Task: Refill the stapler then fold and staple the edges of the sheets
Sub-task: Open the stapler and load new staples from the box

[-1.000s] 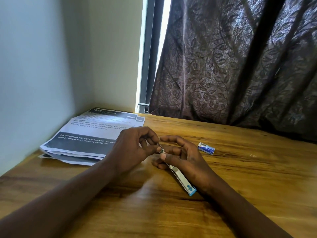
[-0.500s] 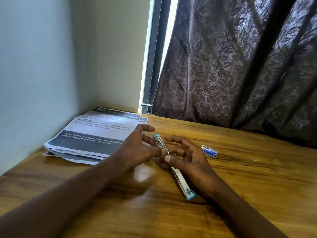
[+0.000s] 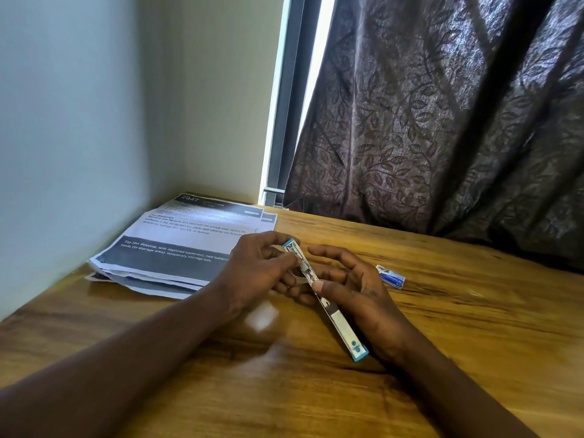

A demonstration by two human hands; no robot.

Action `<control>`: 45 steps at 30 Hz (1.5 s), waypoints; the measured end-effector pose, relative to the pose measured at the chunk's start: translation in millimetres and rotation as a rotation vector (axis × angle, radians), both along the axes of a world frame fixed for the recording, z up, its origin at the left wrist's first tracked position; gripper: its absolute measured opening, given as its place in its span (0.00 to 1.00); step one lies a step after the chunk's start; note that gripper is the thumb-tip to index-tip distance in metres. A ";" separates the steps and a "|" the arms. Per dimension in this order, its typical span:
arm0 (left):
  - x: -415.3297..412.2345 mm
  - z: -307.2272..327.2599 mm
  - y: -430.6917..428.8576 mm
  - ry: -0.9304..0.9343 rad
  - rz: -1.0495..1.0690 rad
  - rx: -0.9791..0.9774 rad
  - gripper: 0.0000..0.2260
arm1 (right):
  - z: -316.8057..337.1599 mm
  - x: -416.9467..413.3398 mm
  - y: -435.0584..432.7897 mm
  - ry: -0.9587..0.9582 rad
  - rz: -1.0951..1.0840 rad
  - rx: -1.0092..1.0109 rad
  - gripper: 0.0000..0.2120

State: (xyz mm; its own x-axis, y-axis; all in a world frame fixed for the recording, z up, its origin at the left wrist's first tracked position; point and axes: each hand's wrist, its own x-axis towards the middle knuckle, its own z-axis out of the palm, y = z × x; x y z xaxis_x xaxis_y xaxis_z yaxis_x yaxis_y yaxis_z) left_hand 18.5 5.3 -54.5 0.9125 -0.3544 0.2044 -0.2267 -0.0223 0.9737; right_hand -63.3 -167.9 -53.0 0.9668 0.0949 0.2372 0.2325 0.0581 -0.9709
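A slim white and blue stapler (image 3: 339, 322) lies opened out flat, its metal channel facing up, just above the wooden table (image 3: 458, 343). My right hand (image 3: 357, 289) holds it from the right, thumb pressed on the middle of the channel. My left hand (image 3: 252, 273) pinches at the far half of the channel with thumb and fingertips; whether staples are between them is too small to tell. A stack of printed sheets (image 3: 177, 245) lies in the corner to the left. A small blue and white staple box (image 3: 391, 276) rests right of my right hand.
A pale wall runs along the left side of the table. A dark leaf-patterned curtain (image 3: 442, 121) hangs behind the table's far edge, with a window frame (image 3: 284, 121) beside it. Bare wood shows in front of and right of my hands.
The far half of the stapler has come into view, lifted out from under my left fingers. My left fingertips have moved along the channel. The view has shifted slightly.
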 end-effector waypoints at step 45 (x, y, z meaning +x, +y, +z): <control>0.7 5.6 2.4 0.118 0.004 -0.120 0.08 | 18.6 -4.8 -14.7 -0.046 -0.435 -0.592 0.08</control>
